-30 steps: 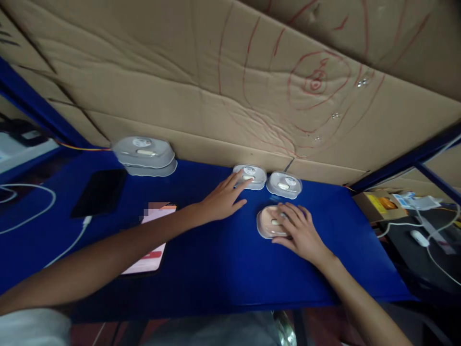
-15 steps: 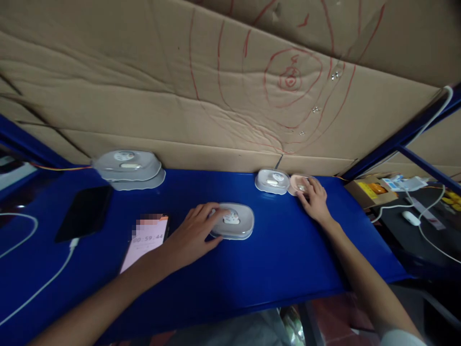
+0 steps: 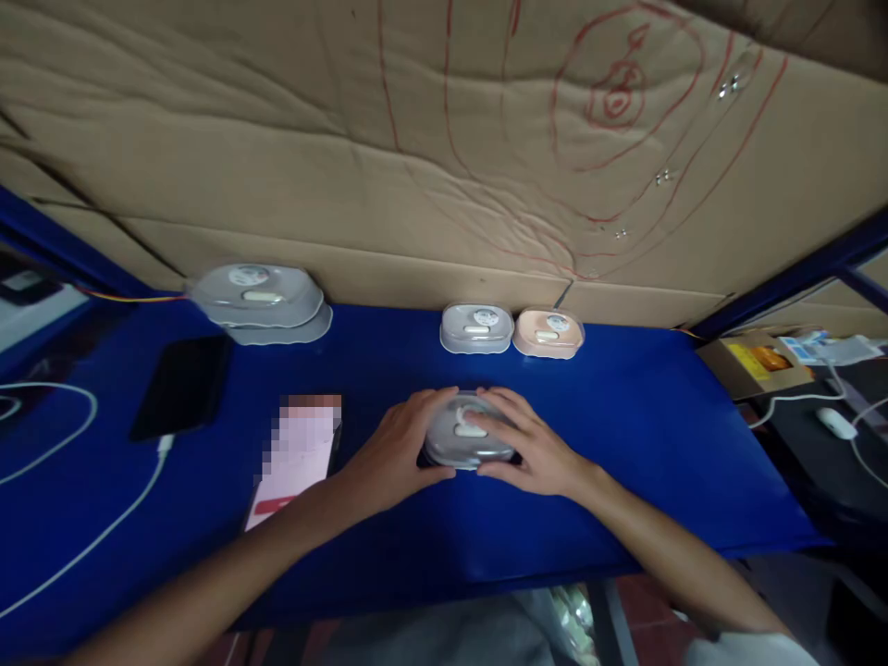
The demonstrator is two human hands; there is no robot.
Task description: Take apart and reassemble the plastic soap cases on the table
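Both hands grip a grey oval box with a clear lid [image 3: 466, 444] near the middle of the blue table. My left hand [image 3: 406, 439] wraps its left side, and my right hand [image 3: 531, 439] holds its right side with fingers over the lid. Behind it, side by side against the cardboard, are another grey box [image 3: 475, 329] and a pink box [image 3: 549, 333], each with a white handle and a round sticker. More grey boxes [image 3: 264, 301] are stacked at the back left.
A lit phone [image 3: 305, 453] lies left of my left hand, partly behind my forearm. Farther left is a black phone [image 3: 181, 387] with a white cable [image 3: 104, 546]. A cardboard wall [image 3: 291, 176] rises behind. An open carton [image 3: 756, 365] and white mouse [image 3: 836, 423] are at right.
My right hand has left the pink box at the back and joined my left hand at the middle box. That box now shows a white handle on its lid. The view has shifted slightly.
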